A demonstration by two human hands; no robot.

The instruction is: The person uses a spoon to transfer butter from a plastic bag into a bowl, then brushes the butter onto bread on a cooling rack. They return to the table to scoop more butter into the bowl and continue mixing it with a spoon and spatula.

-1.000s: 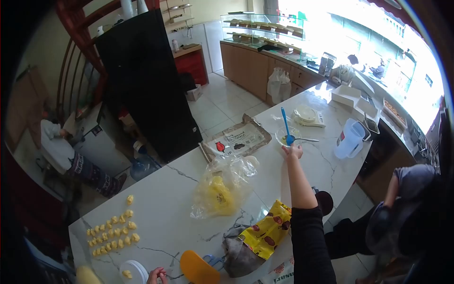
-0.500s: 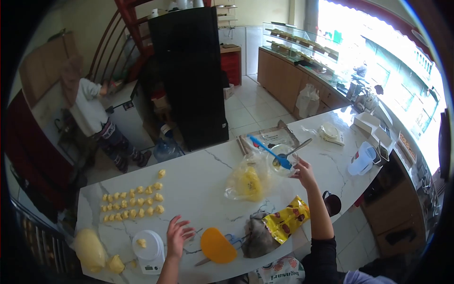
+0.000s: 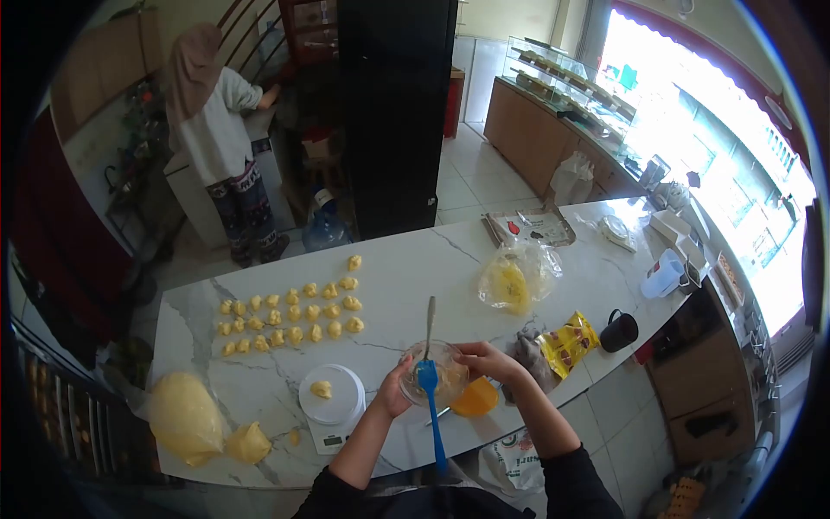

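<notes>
A clear bowl (image 3: 453, 374) is held between my left hand (image 3: 395, 389) and my right hand (image 3: 487, 358), one on each side, above the counter. A metal spoon (image 3: 430, 318) and a blue silicone brush (image 3: 437, 432) lean in it, the brush handle pointing toward me. What the bowl contains is hard to make out. Left of my hands, a white kitchen scale (image 3: 347, 403) carries one lump of yellow dough (image 3: 321, 389). Just below my right hand lies an orange dough scraper (image 3: 475, 400), partly hidden by the bowl and hand.
Rows of small dough pieces (image 3: 294, 335) cover the counter's left part, near a large bagged dough mass (image 3: 183, 415). A yellow packet (image 3: 571, 342), dark mug (image 3: 619, 330) and plastic bag (image 3: 519, 281) lie rightward. Another person (image 3: 216, 130) stands beyond the counter.
My right hand has brought the bowl, with spoon and brush, from the counter's far side toward me. My left hand has moved from open to holding the bowl's left side. The view has shifted.
</notes>
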